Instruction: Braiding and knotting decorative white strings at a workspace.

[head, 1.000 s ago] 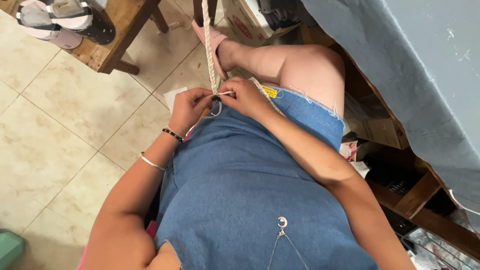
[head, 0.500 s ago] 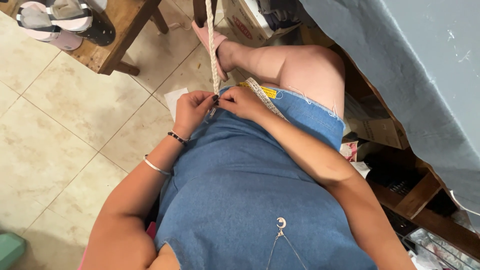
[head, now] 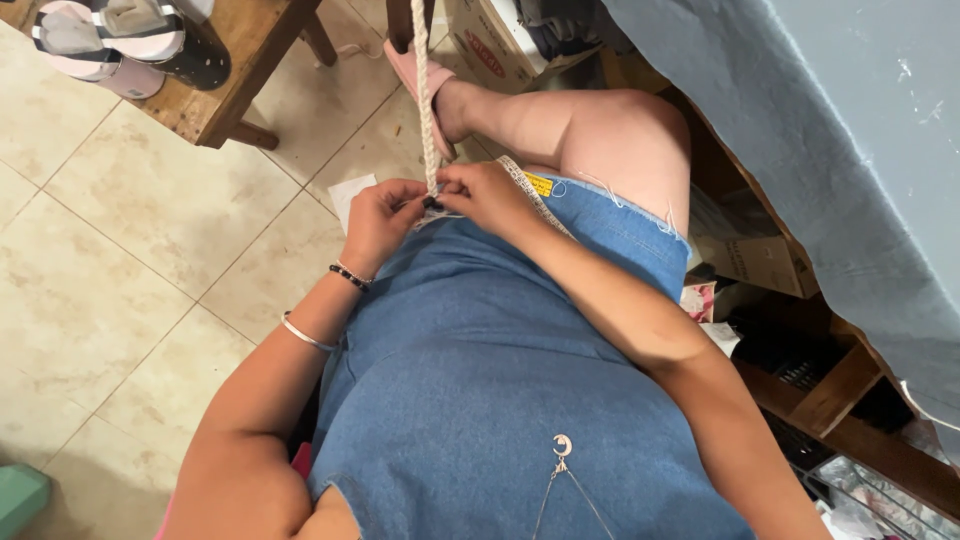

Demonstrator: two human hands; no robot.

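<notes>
Tiled floor [head: 120,290], beige, is seen over the left half of the head view. Grey cloth [head: 830,130] hangs over the upper right corner, with a wooden frame [head: 850,385] below it. Blue denim dress [head: 470,380] covers the lap and torso of the seated person; one bare knee [head: 620,130] is raised beside it. A wooden surface [head: 225,75] is noted at upper left, carrying striped sandals [head: 110,35]. A cardboard box [head: 500,40] stands on the floor at the top centre.

Both forearms are extended toward the lap edge. Left hand [head: 378,222] and right hand [head: 482,195] are held just beside each other, almost touching. A pale braided cord [head: 425,95] is stretched taut from the top edge of the view down to the hands. The fingers of both hands are pinched together on the cord's lower end, at the hem of the dress. A measuring tape [head: 535,190] lies across the thigh, beneath the right hand. A beaded bracelet [head: 350,277] and a thin bangle [head: 305,335] are worn on the left wrist. A small crescent pendant [head: 562,445] hangs on the chest.
</notes>
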